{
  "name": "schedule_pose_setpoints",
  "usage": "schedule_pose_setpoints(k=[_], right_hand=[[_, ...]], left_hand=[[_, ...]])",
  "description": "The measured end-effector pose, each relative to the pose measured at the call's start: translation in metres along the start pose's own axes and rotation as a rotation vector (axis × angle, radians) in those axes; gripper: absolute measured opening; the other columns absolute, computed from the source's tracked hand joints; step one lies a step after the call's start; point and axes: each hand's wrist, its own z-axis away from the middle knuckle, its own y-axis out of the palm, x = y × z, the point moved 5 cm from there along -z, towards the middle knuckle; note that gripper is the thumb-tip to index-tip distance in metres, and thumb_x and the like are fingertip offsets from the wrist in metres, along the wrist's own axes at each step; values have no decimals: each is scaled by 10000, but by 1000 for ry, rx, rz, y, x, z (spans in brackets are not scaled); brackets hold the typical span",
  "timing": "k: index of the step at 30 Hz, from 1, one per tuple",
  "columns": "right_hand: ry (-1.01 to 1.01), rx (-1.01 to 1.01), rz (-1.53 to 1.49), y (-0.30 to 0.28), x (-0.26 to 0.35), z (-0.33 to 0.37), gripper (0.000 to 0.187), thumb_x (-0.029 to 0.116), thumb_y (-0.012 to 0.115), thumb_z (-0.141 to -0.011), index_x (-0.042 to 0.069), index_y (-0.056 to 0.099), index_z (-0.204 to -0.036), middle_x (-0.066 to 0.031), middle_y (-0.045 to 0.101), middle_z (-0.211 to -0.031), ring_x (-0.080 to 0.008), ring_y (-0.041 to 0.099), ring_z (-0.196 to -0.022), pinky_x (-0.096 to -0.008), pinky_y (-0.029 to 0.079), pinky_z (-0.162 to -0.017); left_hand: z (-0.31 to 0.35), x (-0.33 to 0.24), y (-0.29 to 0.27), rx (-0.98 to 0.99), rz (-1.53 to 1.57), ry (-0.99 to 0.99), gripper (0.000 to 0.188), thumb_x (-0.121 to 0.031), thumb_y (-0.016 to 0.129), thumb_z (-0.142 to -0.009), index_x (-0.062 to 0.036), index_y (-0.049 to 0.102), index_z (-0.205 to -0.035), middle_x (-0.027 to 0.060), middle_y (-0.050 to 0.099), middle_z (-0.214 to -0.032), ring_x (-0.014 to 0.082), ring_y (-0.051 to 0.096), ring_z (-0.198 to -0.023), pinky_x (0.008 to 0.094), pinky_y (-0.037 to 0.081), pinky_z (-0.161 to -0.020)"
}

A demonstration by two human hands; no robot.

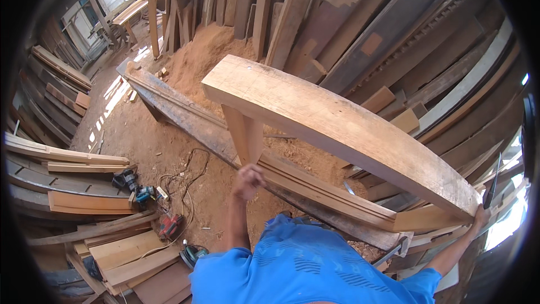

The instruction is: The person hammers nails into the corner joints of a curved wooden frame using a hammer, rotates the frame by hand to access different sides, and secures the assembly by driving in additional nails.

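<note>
Left hand (247,180) is gripping the long moulded rail (315,188) under the thick plank (337,126) — right hand (481,217) is clamping the plank's near end. Hands well apart. Power tools (149,200) lying on the sawdust floor (140,141).

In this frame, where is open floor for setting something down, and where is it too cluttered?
Bare dirt floor lies between the left lumber stacks and the long dark beam. Crowded: power tools and cords near the left hand, the sawdust heap, and leaning planks behind the thick plank that the right hand grips.

Daylit, glare lower right, edges perhaps soft
</note>
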Motion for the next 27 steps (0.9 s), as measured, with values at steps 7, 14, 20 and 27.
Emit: schedule_pose_setpoints(k=[7,14,20,27], right_hand=[[0,-76,49,4,-10,-13,504,378,642,-852,-13,642,-1169,-268,698,-1113,-467,657,-1071,-516,492,-958],[-7,-54,40,-10,3,-4,506,353,639,-857,-21,625,-1197,-277,688,-1135,-473,648,-1084,-514,490,-958],[-16,-76,144,-15,13,-7,514,323,633,-865,-26,606,-1242,-286,673,-1177,-469,643,-1097,-506,484,-979],[84,-4,113,-24,40,6,462,265,618,-834,-19,643,-1197,-273,686,-1154,-463,643,-1108,-515,489,-975]], left_hand=[[-64,-147,-5,-93,-547,557,703,-385,689,-942,-7,410,-1465,143,573,-1332,231,571,-1229,345,468,-1017],[-98,-134,57,-131,-693,458,752,-208,804,-854,3,409,-1459,177,586,-1330,245,588,-1200,380,482,-1001],[-59,-89,30,-414,-963,447,495,-158,817,-822,2,540,-1200,158,682,-1048,276,682,-983,398,538,-851],[-57,-68,12,-532,-1203,551,500,-167,807,-773,-22,580,-1195,218,667,-998,421,650,-933,470,522,-814]])
